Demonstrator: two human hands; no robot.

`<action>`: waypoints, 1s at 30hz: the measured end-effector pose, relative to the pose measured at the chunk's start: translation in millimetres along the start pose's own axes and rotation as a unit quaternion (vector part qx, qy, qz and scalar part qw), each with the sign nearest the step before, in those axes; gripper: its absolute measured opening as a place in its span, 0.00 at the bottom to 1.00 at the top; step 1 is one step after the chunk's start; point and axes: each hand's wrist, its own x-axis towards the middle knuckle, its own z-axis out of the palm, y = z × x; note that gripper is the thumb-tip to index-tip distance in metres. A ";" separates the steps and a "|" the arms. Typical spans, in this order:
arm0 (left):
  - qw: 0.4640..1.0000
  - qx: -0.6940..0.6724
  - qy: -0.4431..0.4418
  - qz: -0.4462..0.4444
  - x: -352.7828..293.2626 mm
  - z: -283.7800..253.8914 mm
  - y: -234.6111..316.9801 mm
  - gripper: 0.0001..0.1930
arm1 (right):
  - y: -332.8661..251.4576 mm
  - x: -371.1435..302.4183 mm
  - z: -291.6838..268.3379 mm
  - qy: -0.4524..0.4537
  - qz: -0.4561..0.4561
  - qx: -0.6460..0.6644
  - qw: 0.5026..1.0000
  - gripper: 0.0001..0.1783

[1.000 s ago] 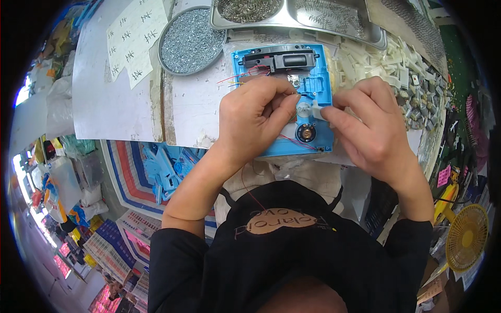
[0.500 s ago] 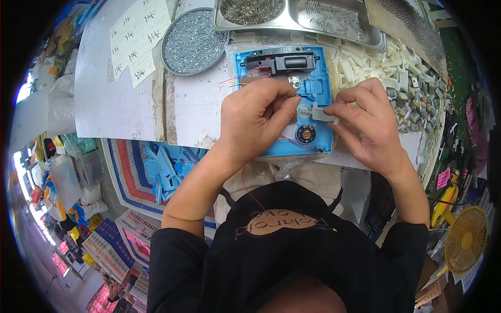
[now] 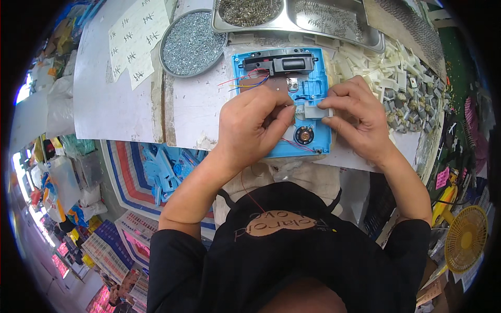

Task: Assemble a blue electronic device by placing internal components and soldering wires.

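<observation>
A blue plastic casing lies on the bench in front of me. It bears a black module along its far edge, thin coloured wires and a small round black speaker. Between thumb and fingers, my right hand grips a small whitish plastic bracket over the casing's right middle, just above the speaker. My left hand is closed in a pinch at the bracket's left side, covering part of the casing. Whatever sits between its fingertips is hidden.
A round tray of screws and a steel tray of springs stand at the back. White plastic parts and small grey metal pieces are heaped at right. Blue parts fill a striped bag at left. A yellow fan stands lower right.
My right hand has moved slightly left with the bracket, which now lies flatter across the casing. The left hand has shifted a little nearer me and left, uncovering more of the wires.
</observation>
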 end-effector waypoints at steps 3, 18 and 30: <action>1.000 0.005 0.010 0.013 -0.1 0.8 -1.8 0.06 | 5.5 -1.6 1.8 0.001 -0.005 0.009 1.000 0.17; 1.000 0.003 0.015 0.006 -1.0 -0.4 -1.1 0.06 | -26.3 6.2 7.4 -0.048 -0.082 -0.232 0.968 0.16; 1.000 0.005 -0.008 0.010 -4.3 -0.7 -1.9 0.05 | 0.5 -61.6 -84.7 0.130 0.176 -0.345 0.913 0.14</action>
